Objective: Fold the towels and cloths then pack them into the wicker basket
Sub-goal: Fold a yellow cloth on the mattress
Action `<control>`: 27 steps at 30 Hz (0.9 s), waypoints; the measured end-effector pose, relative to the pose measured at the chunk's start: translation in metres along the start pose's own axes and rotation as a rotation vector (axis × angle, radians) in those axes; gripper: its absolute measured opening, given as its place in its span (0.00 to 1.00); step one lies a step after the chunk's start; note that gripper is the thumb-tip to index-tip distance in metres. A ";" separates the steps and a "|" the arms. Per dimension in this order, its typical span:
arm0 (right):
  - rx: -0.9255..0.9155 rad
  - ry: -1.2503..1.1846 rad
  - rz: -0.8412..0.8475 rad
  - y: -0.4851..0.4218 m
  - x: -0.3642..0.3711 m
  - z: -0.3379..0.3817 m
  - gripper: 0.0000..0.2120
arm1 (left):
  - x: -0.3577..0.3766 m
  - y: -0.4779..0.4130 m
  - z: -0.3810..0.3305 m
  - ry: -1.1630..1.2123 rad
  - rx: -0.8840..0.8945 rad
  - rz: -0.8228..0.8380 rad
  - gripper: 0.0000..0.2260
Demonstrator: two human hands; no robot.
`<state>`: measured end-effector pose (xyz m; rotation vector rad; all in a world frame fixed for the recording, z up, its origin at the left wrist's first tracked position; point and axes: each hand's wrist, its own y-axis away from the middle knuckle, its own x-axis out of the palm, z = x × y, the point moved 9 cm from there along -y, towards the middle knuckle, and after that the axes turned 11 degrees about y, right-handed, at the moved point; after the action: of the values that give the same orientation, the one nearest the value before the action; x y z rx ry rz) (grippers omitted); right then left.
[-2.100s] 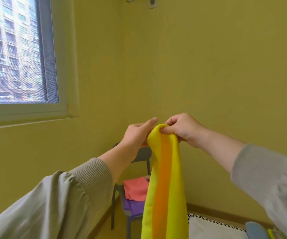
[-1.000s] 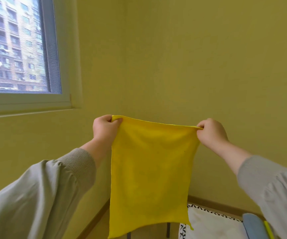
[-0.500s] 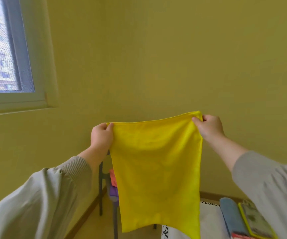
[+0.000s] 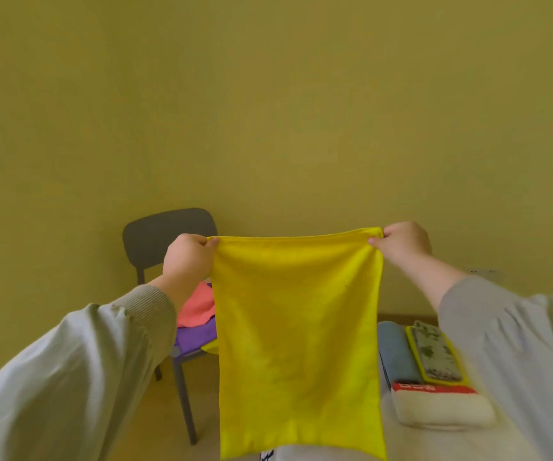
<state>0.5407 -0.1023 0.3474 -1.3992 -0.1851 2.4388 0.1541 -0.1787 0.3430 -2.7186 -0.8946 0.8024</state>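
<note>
L fingers point(image 4: 211, 241) & R fingers point(image 4: 373, 241) each pinch a top corner of the yellow cloth point(image 4: 298, 327); it hangs flat btwn them, in mid-air. Approx 2 s ago we held it bunched, hands together. Now it's spread wide, so we judge it ready for a 1st fold. A pink cloth point(image 4: 196, 307) waits on the chair point(image 4: 168, 234); basket not in view.

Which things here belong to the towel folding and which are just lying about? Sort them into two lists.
Job in hand: yellow cloth, pinched at its top corners by the left hand and right hand; pink cloth; purple cloth; blue towel; white towel.

Lying about: grey chair under two cloths; yellow-cased phone; wall socket.
</note>
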 end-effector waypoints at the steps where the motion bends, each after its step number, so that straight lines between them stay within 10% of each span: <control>1: 0.021 0.001 0.009 -0.005 0.008 -0.008 0.22 | 0.011 -0.004 0.005 0.004 -0.020 0.023 0.15; 14: 0.127 -0.610 0.154 -0.028 0.060 -0.017 0.06 | 0.071 -0.018 0.005 0.266 -0.049 0.103 0.14; 17: 0.196 -0.751 0.215 -0.015 0.062 -0.020 0.17 | 0.070 -0.014 0.005 0.271 -0.031 0.096 0.14; 22: 0.255 -0.859 0.232 -0.017 0.054 -0.028 0.23 | 0.065 -0.017 0.009 0.299 -0.045 0.079 0.14; 27: 0.276 -0.685 0.316 -0.024 0.072 -0.040 0.07 | 0.079 -0.029 0.020 0.243 -0.084 0.087 0.15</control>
<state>0.5467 -0.0573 0.2745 -0.4678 0.2324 2.9730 0.1820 -0.1086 0.3013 -2.8649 -0.7778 0.4435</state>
